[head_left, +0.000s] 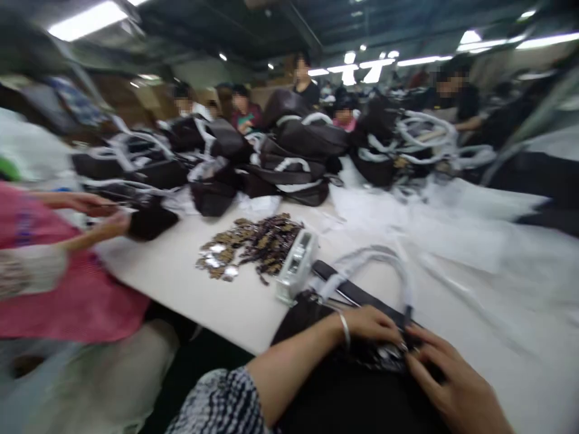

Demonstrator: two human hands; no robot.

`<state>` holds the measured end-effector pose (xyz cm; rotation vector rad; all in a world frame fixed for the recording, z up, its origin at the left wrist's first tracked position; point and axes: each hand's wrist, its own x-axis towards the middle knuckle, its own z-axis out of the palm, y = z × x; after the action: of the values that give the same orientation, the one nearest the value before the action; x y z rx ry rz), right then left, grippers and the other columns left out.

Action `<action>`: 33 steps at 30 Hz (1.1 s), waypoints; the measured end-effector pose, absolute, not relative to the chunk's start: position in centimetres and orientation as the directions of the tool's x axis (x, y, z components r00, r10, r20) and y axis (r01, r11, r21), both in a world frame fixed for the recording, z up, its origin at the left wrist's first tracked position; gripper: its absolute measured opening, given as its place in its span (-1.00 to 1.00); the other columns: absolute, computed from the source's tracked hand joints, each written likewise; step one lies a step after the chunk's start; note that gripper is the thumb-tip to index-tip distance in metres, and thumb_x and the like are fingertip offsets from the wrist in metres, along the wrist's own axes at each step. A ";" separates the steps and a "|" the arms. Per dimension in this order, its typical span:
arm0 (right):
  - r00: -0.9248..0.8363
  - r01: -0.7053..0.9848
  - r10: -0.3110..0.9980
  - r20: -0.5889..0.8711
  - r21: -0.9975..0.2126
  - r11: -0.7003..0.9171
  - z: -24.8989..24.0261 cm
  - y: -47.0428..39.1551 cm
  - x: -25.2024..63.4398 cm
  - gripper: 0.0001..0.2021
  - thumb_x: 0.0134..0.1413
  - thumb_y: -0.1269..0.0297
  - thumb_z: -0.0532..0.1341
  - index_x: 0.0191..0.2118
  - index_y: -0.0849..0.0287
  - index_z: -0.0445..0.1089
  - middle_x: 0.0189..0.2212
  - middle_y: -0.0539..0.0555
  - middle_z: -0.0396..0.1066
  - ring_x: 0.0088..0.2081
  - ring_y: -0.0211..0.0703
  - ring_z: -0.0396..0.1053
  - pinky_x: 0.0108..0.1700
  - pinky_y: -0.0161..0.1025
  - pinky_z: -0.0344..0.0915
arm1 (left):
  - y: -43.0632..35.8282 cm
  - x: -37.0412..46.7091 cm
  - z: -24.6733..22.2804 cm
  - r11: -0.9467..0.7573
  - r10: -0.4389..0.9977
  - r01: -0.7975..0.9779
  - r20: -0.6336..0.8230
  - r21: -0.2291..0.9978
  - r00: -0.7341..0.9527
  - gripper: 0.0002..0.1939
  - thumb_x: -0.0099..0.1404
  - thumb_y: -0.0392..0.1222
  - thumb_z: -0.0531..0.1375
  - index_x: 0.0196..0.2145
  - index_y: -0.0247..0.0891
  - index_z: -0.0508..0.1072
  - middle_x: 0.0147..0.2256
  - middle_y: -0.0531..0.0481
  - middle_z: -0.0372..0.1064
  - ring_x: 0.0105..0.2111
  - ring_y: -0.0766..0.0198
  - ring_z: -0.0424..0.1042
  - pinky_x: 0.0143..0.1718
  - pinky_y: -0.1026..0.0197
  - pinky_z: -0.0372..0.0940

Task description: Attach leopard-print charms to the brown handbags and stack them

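A dark handbag (357, 395) lies at the table's near edge, its handle (402, 265) wrapped in pale padding and standing up in an arch. My left hand (373, 327), with a bracelet at the wrist, is closed on the bag's top edge near the foot of the handle. Just to its right, the fingers of my right hand (447, 377) pinch the same part of the bag. Shiny material shows below my left fingers, too blurred to name. What lies between the fingertips is hidden.
A clear box (296, 268) stands beside the bag, next to a pile of small brown-gold pieces (253, 241). Dark handbags (294, 150) are heaped across the back. White wrapping sheets (452, 235) cover the right side. A co-worker's hands (102, 217) work at the left.
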<state>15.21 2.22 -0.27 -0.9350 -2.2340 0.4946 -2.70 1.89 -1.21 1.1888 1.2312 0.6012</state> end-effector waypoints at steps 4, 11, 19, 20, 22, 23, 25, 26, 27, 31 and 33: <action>-0.513 0.521 0.789 0.339 -0.607 0.600 0.7 1.0 17.2 -0.81 0.10 0.30 0.17 -0.52 0.11 0.34 -0.06 0.16 0.44 0.01 0.03 0.39 0.09 0.02 0.31 | 2.4 -3.6 -1.9 0.294 0.864 0.128 -0.321 0.947 0.388 -0.77 0.16 -0.07 0.20 -0.45 -0.33 0.43 -0.55 0.14 0.23 -0.52 0.43 0.14 -0.48 0.35 0.04; -0.512 0.458 0.777 0.367 -0.649 0.608 1.1 0.4 16.5 -0.83 0.06 0.48 0.15 -0.49 0.13 0.32 -0.02 0.15 0.41 0.08 -0.02 0.33 0.14 -0.02 0.26 | 2.0 -3.3 -1.4 0.374 0.826 0.055 -0.359 0.926 0.435 -0.60 0.07 0.11 0.27 -0.45 -0.34 0.37 -0.57 0.16 0.17 -0.58 0.47 0.05 -0.52 0.34 -0.05; -0.542 0.452 0.749 0.381 -0.619 0.642 0.5 0.8 16.4 -0.82 0.04 0.52 0.15 -0.51 0.14 0.30 -0.02 0.17 0.41 0.10 -0.02 0.30 0.15 0.00 0.26 | 2.1 -3.5 -1.5 0.355 0.824 0.066 -0.346 0.932 0.449 -0.60 0.10 0.12 0.25 -0.45 -0.33 0.34 -0.54 0.15 0.15 -0.55 0.46 0.05 -0.50 0.34 -0.03; -0.539 0.456 0.751 0.382 -0.617 0.641 0.5 0.8 16.3 -0.82 0.03 0.53 0.15 -0.51 0.14 0.29 -0.03 0.17 0.41 0.10 -0.02 0.31 0.15 0.01 0.27 | 2.1 -3.4 -1.6 0.354 0.824 0.065 -0.344 0.933 0.450 -0.60 0.11 0.12 0.25 -0.45 -0.33 0.34 -0.54 0.15 0.15 -0.55 0.46 0.05 -0.49 0.34 -0.03; -0.535 0.463 0.749 0.390 -0.606 0.647 0.4 0.9 16.1 -0.81 0.01 0.54 0.15 -0.52 0.14 0.29 -0.05 0.19 0.42 0.09 -0.01 0.31 0.14 0.02 0.28 | 2.1 -3.4 -1.6 0.360 0.824 0.070 -0.352 0.931 0.445 -0.59 0.10 0.13 0.25 -0.45 -0.33 0.34 -0.54 0.15 0.15 -0.55 0.46 0.05 -0.50 0.34 -0.03; -0.536 0.465 0.745 0.396 -0.599 0.652 0.4 1.0 16.0 -0.81 0.01 0.55 0.15 -0.52 0.14 0.29 -0.05 0.19 0.42 0.08 0.00 0.32 0.13 0.03 0.28 | 2.1 -3.4 -1.6 0.365 0.824 0.071 -0.358 0.928 0.439 -0.59 0.09 0.13 0.25 -0.46 -0.33 0.34 -0.54 0.15 0.15 -0.56 0.46 0.05 -0.50 0.34 -0.04; -0.541 0.463 0.736 0.406 -0.587 0.664 0.2 1.0 15.8 -0.81 0.01 0.55 0.15 -0.52 0.14 0.30 -0.06 0.20 0.42 0.08 0.00 0.32 0.13 0.03 0.29 | 2.0 -3.3 -1.5 0.381 0.825 0.069 -0.373 0.922 0.425 -0.59 0.08 0.13 0.26 -0.45 -0.32 0.34 -0.55 0.15 0.15 -0.56 0.46 0.05 -0.51 0.34 -0.03; -0.546 0.460 0.731 0.409 -0.583 0.670 0.2 1.0 15.8 -0.81 0.01 0.56 0.15 -0.52 0.14 0.30 -0.06 0.21 0.42 0.08 0.00 0.32 0.13 0.03 0.28 | 1.9 -3.3 -1.5 0.389 0.824 0.068 -0.380 0.919 0.422 -0.59 0.07 0.13 0.27 -0.45 -0.32 0.34 -0.55 0.15 0.16 -0.57 0.46 0.05 -0.52 0.34 -0.03; -0.553 0.457 0.726 0.409 -0.579 0.675 0.2 1.0 15.8 -0.81 0.02 0.56 0.15 -0.51 0.14 0.30 -0.05 0.21 0.42 0.08 -0.01 0.32 0.14 0.03 0.28 | 1.9 -3.3 -1.4 0.394 0.822 0.069 -0.385 0.916 0.419 -0.59 0.06 0.13 0.27 -0.45 -0.32 0.35 -0.55 0.15 0.17 -0.57 0.46 0.06 -0.52 0.34 -0.03; -0.579 0.470 0.718 0.388 -0.560 0.682 0.0 0.9 16.1 -0.81 0.04 0.56 0.14 -0.50 0.15 0.30 -0.04 0.22 0.41 0.11 -0.01 0.29 0.16 0.02 0.27 | 1.9 -3.2 -1.0 0.406 0.820 0.102 -0.412 0.908 0.399 -0.59 0.03 0.12 0.29 -0.44 -0.33 0.38 -0.55 0.14 0.21 -0.58 0.46 0.09 -0.53 0.34 -0.01; -0.590 0.481 0.716 0.374 -0.549 0.684 0.0 0.8 16.2 -0.81 0.05 0.57 0.14 -0.49 0.16 0.30 -0.02 0.22 0.40 0.12 0.00 0.28 0.17 0.03 0.25 | 1.9 -3.3 -0.9 0.413 0.816 0.111 -0.422 0.904 0.395 -0.60 0.02 0.10 0.30 -0.42 -0.34 0.41 -0.54 0.12 0.24 -0.57 0.45 0.12 -0.52 0.34 0.01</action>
<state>16.23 0.84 0.00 -0.9161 -2.3130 0.5308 -3.26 1.93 -0.94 1.0676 1.0894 0.5759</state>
